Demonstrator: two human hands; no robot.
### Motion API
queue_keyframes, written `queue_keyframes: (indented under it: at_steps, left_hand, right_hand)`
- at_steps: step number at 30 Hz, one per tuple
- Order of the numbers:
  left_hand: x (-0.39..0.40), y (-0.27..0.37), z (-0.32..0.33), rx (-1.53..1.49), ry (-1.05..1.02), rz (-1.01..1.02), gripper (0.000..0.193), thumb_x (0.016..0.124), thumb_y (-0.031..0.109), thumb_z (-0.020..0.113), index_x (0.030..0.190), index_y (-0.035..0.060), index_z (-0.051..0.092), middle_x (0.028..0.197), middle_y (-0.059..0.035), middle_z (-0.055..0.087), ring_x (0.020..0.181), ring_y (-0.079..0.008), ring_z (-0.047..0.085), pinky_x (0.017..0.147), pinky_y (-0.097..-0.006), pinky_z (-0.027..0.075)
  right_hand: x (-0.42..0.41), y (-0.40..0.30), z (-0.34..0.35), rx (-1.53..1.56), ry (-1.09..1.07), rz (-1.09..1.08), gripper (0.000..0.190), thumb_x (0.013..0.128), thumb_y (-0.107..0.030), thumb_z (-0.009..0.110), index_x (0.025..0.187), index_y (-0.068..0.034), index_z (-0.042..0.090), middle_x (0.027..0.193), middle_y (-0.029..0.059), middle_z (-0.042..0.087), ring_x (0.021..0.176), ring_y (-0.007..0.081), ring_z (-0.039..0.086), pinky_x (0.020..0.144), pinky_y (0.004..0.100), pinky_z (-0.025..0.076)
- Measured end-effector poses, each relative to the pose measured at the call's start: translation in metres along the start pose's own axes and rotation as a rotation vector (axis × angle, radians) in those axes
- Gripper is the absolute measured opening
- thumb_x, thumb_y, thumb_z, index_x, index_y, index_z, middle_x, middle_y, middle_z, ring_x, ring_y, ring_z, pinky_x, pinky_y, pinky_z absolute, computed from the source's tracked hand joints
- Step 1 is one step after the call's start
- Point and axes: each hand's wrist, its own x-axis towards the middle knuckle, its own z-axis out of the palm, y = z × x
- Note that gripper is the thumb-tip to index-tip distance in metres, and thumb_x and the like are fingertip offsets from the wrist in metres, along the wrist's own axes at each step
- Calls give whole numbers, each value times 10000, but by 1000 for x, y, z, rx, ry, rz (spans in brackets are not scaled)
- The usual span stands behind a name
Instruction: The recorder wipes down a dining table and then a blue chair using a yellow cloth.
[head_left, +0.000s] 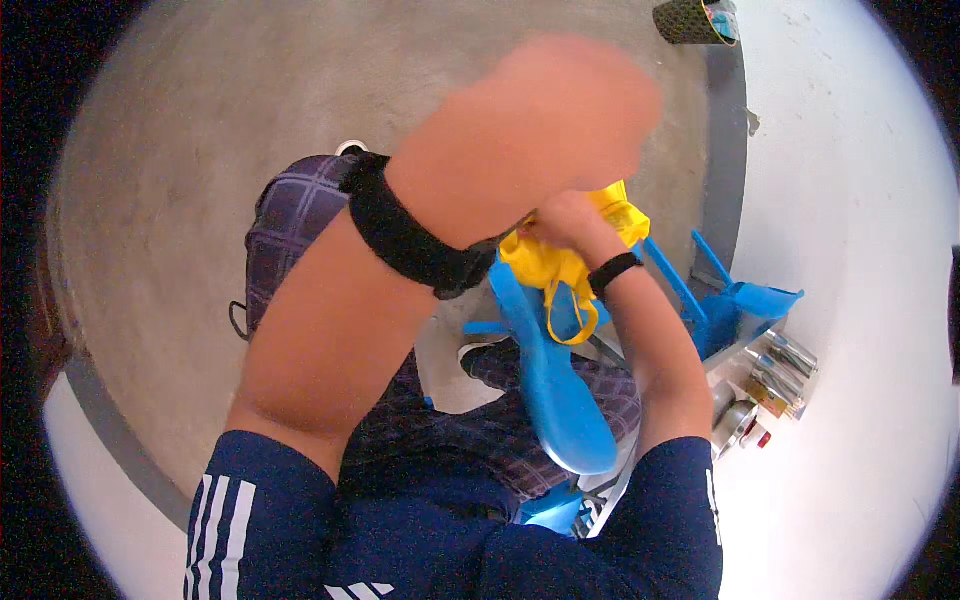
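Note:
My left hand (562, 112) is raised close to the camera and blurred, so its fingers do not show clearly. A black band circles that wrist. Beyond it, my right hand (568, 220) has its fingers closed on a yellow bag (551, 262), whose loop handle (577, 337) hangs down. Part of the bag is hidden behind my left forearm. Below the bag is a blue plastic chair (559, 397), its long curved part reaching over my thigh. My right wrist also wears a black band.
Another blue plastic chair (720, 311) stands on the right. Beside it, steel tumblers (784, 367) and a rounded metal vessel (739, 420) sit close to the white wall (862, 225). A dark bin (681, 22) stands at the top right on the concrete floor (225, 97).

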Motion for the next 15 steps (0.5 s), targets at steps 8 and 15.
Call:
queue_keyframes:
  at_steps: [8,15]
  left_hand:
    - [-2,1,6,-29,18,-28,182,783,175,694,893,73,798,950,-187,756,909,-339,746,770,-454,611]
    - [-6,-4,-2,-61,-29,28,231,861,204,656,981,33,756,973,-198,739,931,-382,715,803,-473,579]
  right_hand:
    - [-14,10,-4,152,109,-42,587,742,-292,835,1290,-157,674,1368,122,637,1338,382,518,1128,548,383]
    - [-60,40,38,131,170,528,1169,733,-553,842,1629,-146,212,1677,253,158,1541,472,155,1199,699,124]
